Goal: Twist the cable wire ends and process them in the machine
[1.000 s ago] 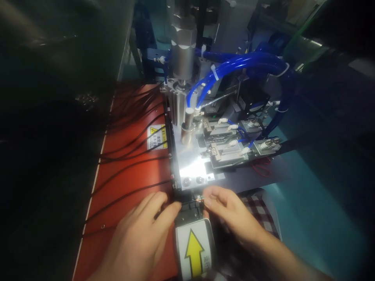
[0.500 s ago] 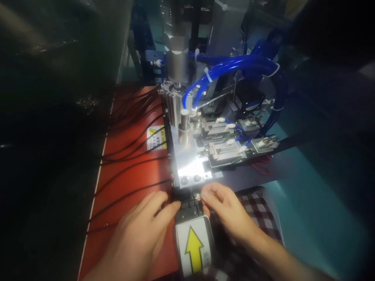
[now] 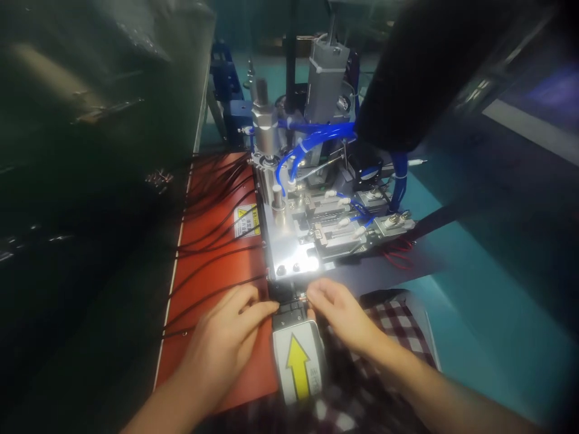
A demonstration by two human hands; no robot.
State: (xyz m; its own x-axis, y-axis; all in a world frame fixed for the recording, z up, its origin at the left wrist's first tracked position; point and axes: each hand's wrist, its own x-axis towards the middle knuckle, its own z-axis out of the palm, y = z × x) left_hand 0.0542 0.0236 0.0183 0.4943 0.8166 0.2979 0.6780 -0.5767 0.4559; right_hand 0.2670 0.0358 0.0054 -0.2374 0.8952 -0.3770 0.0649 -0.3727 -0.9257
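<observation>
Both my hands meet at the front of a metal machine point(image 3: 289, 253), over a dark slotted track point(image 3: 287, 313). My left hand point(image 3: 235, 328) is closed, thumb and forefinger pinching a thin black cable at the track's left side. Opposite it, my right hand point(image 3: 339, 316) pinches the cable's end point(image 3: 303, 298), where a small light and orange tip shows at the fingertips. The exact shape of that tip is too small to make out. Just below the hands is a white guide plate point(image 3: 297, 361) with a yellow arrow pointing toward the machine.
Several black cables point(image 3: 212, 256) lie across the red surface point(image 3: 217, 374) at left, near a yellow warning label point(image 3: 247, 221). Blue air hoses point(image 3: 319, 135) arch over metal cylinders point(image 3: 337, 238). A dark rounded object point(image 3: 398, 72) blocks part of the upper right. Checked cloth point(image 3: 393, 328) shows below.
The camera view has shifted, bringing the dark object into the upper right. Both hands keep nearly the same pinch at the track.
</observation>
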